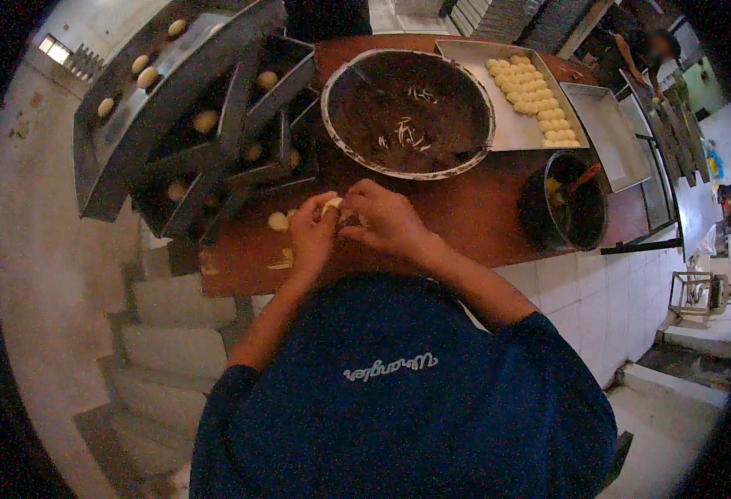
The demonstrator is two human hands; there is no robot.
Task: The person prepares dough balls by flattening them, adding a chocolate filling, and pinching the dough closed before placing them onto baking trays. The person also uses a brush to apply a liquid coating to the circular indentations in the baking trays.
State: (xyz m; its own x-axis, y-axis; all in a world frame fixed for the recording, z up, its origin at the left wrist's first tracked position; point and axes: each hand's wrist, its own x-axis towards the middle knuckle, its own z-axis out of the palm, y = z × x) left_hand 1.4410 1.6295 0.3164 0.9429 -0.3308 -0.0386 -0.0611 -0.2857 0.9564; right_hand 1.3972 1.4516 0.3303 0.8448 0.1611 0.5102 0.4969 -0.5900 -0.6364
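Between the fingertips of my two hands is a small piece of pale dough [333,204], partly covered by the fingers. My left hand [309,230] is closed around it from the left. From the right, my right hand [389,218] pinches at the same piece with bent fingers. Just left of my left hand, a couple of pale dough lumps [278,221] lie on the reddish-brown table [249,270]. Beyond my hands stands a large round basin [357,96] of dark brown filling with whitish shreds on top.
Dark metal trays [145,125] holding dough balls are stacked crosswise at left. At far right, a pale tray [465,56] carries rows of dough balls [525,87], beside another metal tray [602,125]. A black bucket [540,212] with a red-handled utensil [586,176] sits right. Stairs [174,349] lie lower left.
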